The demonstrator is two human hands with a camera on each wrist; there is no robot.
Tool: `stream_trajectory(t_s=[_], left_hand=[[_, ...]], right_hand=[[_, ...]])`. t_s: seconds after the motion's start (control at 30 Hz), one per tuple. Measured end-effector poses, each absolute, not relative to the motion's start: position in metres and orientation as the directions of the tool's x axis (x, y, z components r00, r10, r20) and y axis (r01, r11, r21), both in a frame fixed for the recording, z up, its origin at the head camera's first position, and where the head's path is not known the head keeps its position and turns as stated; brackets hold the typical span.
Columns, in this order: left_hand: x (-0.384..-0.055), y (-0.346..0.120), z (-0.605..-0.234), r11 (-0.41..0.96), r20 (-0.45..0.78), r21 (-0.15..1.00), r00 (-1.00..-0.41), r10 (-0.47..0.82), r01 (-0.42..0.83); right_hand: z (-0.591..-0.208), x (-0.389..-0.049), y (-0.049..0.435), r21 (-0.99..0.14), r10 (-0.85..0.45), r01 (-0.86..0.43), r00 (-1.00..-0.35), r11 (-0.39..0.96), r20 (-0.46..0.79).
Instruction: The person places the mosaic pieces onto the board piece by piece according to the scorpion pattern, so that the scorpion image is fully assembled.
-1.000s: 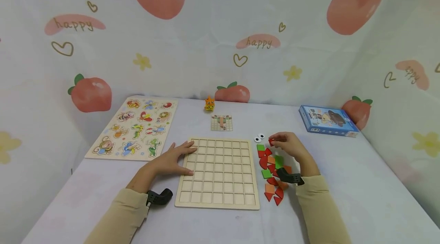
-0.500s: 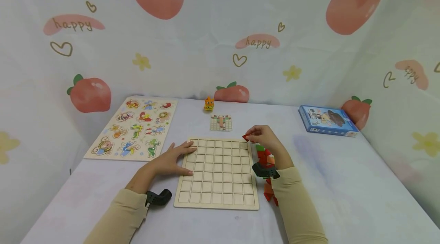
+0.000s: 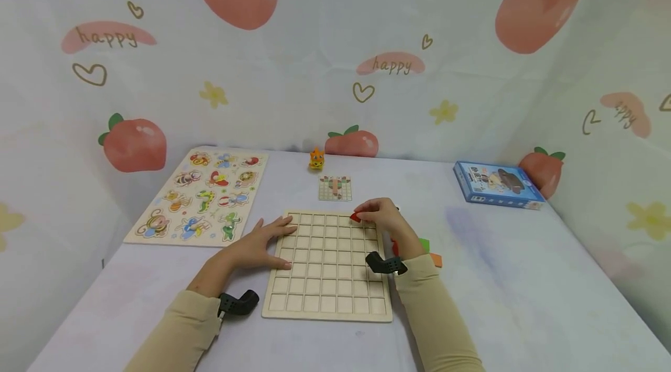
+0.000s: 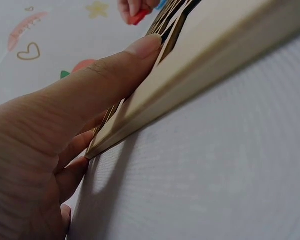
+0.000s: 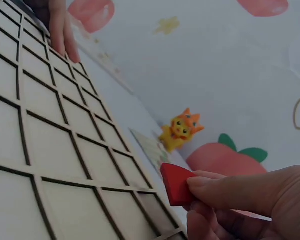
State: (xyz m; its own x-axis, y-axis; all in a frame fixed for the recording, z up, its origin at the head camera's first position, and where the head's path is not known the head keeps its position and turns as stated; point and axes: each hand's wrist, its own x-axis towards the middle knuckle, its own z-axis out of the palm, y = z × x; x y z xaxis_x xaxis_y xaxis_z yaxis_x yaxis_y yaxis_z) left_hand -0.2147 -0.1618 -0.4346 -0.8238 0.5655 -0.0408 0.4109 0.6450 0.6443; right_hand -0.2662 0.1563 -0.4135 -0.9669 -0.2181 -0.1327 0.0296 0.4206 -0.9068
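Note:
A pale wooden grid board (image 3: 321,287) lies flat in the middle of the head view, with its square cells bare. My left hand (image 3: 254,251) rests spread at the board's left side, thumb on its top and other fingertips along its edge. Over the board's far right cells, my right hand (image 3: 385,218) pinches a small red quarter-round piece (image 5: 176,184) between thumb and fingers. In the right wrist view that piece appears held above the grid's edge. A red piece (image 3: 395,248), a green piece (image 3: 424,243) and an orange piece (image 3: 436,259) show beside the right wrist, which hides others.
Behind the grid board lies a small pattern card (image 3: 335,188), with an orange and yellow toy figure (image 3: 317,159) beyond it. An insect picture puzzle (image 3: 191,212) lies at the left. A blue box (image 3: 498,186) sits at the back right.
My right hand has carried the red piece leftward from the loose pieces to over the board's far right corner area. My left hand has stayed on the board's left side.

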Motion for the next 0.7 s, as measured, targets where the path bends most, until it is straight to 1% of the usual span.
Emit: stream_trajectory(t_s=[0.5, 0.7], left_hand=[[-0.2155, -0.1619, -0.4366, 0.636, -0.031, 0.649, -0.821, 0.570, 0.417], [-0.2144, -0.1623, -0.4361, 0.634, -0.031, 0.653, -0.822, 0.568, 0.414]], right_hand=[[-0.4195, -0.2633, 0.1571, -0.893, -0.245, 0.003, -0.961, 0.450, -0.126], [-0.4220, -0.2644, 0.1539, -0.867, -0.235, -0.026, -0.966, 0.497, -0.106]])
